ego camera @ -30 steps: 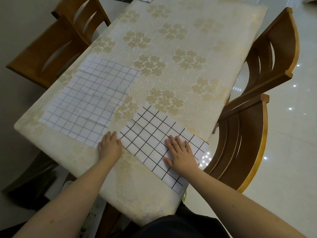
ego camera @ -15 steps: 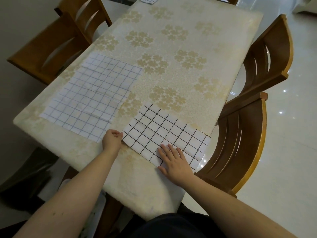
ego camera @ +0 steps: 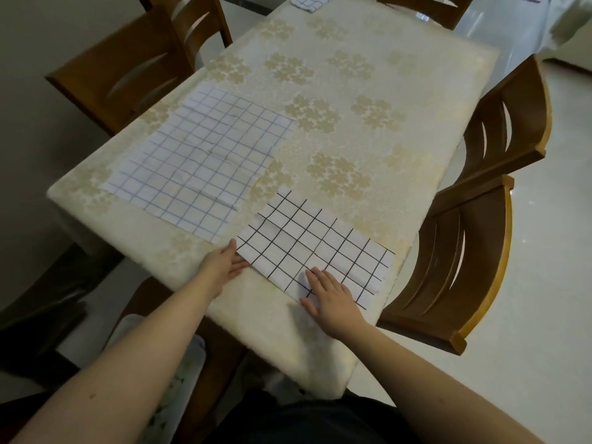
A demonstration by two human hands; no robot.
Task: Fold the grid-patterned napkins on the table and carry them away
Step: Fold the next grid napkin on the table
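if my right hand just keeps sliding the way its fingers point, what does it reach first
The right hand already lies flat on the black-grid napkin, fingers pointing up and slightly left. Going straight on, it would cross that napkin, then likely reach bare tablecloth. The blue-grid napkin lies off to the left.

Rectangular table (ego camera: 368, 129) under a cream tablecloth (ego camera: 416, 100) with gold flower clusters, cloth draping over the edges. Lying flat on it: a large napkin with a thin blue-grey grid (ego camera: 201, 161), spread open at the left near side, creased. Just right of it, near the front edge, a smaller folded napkin with a bold black grid (ego camera: 314, 245), its corner close to the larger one; whether they touch is unclear. At the far end, a small checked cloth (ego camera: 309, 0), partly cut off by the frame.
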